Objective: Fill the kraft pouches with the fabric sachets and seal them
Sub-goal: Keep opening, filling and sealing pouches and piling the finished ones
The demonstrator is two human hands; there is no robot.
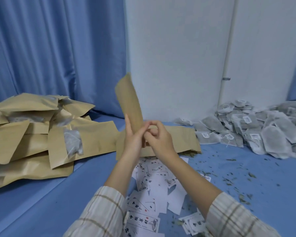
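Observation:
A kraft pouch (129,103) stands upright and curved in the middle of the view, held up off the blue surface. My left hand (132,135) grips its lower part with fingers along the left edge. My right hand (158,139) pinches the pouch's lower end with curled fingers, touching the left hand. A pile of grey fabric sachets (256,129) with white tags lies at the right. A heap of kraft pouches (34,134) with clear windows showing sachets lies at the left. Flat kraft pouches (181,139) lie behind my hands.
White printed cards (154,189) are scattered on the blue surface (41,199) under my forearms. Dried herb crumbs (232,175) litter the right side. A blue curtain (50,48) and a white wall (178,48) with a pipe stand behind.

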